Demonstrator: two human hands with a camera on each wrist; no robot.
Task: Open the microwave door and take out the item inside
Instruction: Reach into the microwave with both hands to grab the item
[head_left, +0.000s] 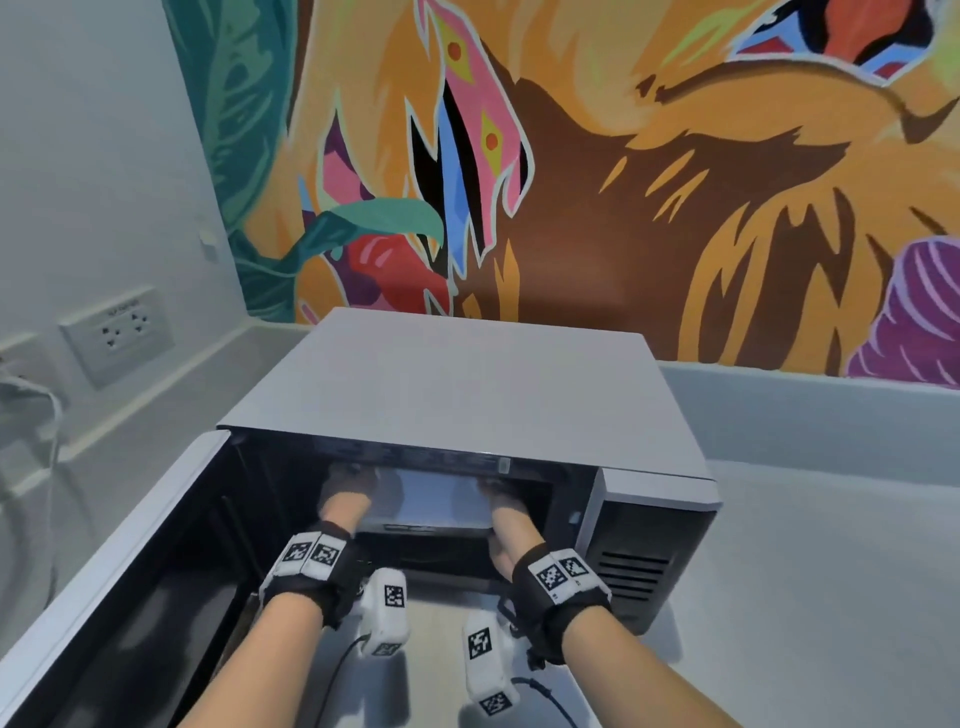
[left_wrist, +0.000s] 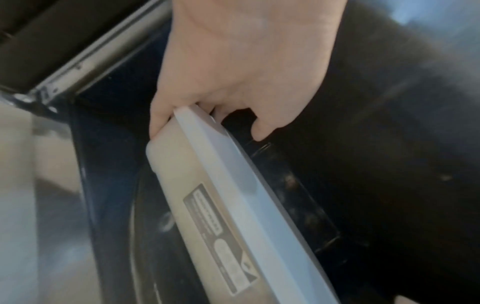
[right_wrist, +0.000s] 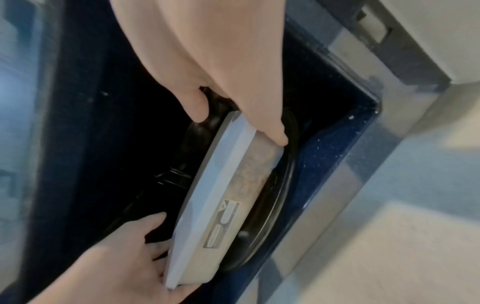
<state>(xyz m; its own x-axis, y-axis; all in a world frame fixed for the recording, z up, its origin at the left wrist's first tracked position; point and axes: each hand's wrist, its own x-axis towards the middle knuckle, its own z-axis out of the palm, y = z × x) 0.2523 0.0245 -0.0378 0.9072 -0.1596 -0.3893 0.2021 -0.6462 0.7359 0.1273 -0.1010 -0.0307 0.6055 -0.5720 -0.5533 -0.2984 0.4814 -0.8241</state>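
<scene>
Inside the microwave (head_left: 467, 374), whose door (head_left: 119, 561) hangs wide open to the left, a lidded food container (head_left: 436, 501) sits on the glass turntable (right_wrist: 281, 185). Left hand (left_wrist: 233, 67) and right hand (right_wrist: 207, 51) each grip one end, fingers curled round its rim.

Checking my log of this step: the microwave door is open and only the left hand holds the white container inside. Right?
Not quite: both hands hold it. The right wrist view shows the right hand and left hand at opposite ends of the container. The door is open.
</scene>
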